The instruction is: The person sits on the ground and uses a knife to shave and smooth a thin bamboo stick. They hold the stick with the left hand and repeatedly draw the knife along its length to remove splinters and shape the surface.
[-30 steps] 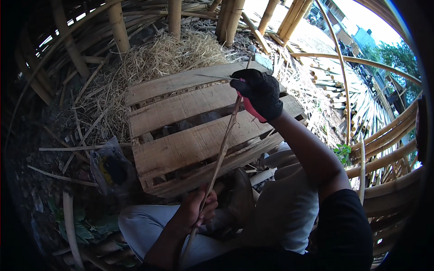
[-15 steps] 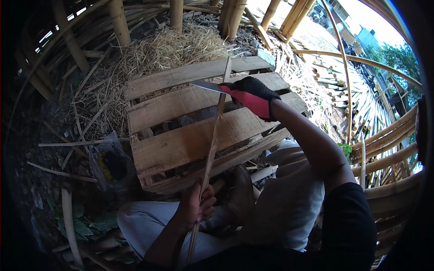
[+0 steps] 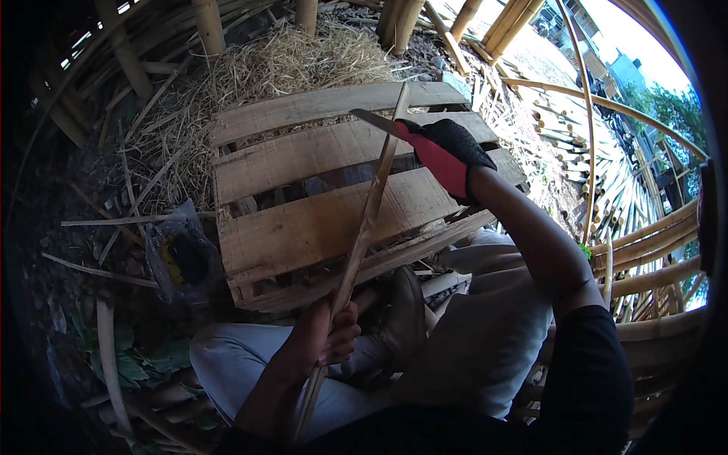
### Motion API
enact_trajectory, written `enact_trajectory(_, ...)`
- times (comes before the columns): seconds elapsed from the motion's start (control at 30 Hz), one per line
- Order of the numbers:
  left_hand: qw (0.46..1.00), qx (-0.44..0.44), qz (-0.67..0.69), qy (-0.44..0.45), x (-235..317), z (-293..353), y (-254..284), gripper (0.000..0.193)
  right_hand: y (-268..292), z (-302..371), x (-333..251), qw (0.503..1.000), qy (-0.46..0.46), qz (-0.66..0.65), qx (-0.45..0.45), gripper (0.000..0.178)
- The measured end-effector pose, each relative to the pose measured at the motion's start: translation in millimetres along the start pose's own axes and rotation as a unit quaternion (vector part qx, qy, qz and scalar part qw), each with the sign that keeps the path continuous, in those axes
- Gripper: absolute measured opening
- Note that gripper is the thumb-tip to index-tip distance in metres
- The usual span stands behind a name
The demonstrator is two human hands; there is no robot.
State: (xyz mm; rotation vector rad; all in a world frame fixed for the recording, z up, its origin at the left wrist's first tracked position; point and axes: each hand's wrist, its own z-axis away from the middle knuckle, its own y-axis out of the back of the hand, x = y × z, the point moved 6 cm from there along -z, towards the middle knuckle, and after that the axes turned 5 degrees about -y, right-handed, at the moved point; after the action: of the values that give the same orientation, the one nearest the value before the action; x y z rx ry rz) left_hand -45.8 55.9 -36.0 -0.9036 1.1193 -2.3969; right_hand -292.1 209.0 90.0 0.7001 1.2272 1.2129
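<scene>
My bare left hand (image 3: 327,334) is wrapped round the lower part of a long split bamboo strip (image 3: 367,212). The strip slants up and away over a wooden pallet (image 3: 303,233). In a red and black glove, my right hand (image 3: 449,158) is closed on a knife (image 3: 373,121), whose handle the glove hides. The blade points left and crosses the strip close to its far end. Whether the edge touches or bites into the strip I cannot tell.
Dry straw (image 3: 303,59) lies heaped behind the pallet. A clear plastic bag (image 3: 182,254) with something yellow and black inside sits to its left. Bamboo poles (image 3: 211,26) stand at the back, curved bamboo rails (image 3: 652,277) rise at right, and cut poles (image 3: 599,163) lie stacked beyond.
The strip's far end has shifted right, with my right hand and the knife moving slightly right too. The blade now tilts more steeply. My left hand keeps its grip on the strip.
</scene>
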Motion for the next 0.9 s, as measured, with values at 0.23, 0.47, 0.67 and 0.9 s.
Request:
enact_trajectory(0.23, 0.999, 0.022, -0.022, -0.009, 3.2, 2.2, -3.0, 0.047, -19.3, -1.7, 8.0, 0.999, -0.028, -0.027, -0.018, 0.064)
enact_trajectory(0.47, 0.999, 0.023, -0.022, 0.005, 4.7, 4.0, -5.9, 0.047, -10.0, 4.9, -12.8, 0.997, -0.021, 0.0, -0.071, 0.058)
enact_trajectory(0.67, 1.0, 0.01, -0.014, 0.013, 1.5, -0.1, -1.2, 0.049, -21.5, 1.0, -8.8, 0.994, 0.091, 0.028, -0.048, 0.057)
enact_trajectory(0.9, 0.999, 0.013, -0.007, 0.029, -2.1, -1.6, 2.8, 0.05, 3.4, 14.5, -18.2, 0.996, 0.053, -0.042, -0.058, 0.035)
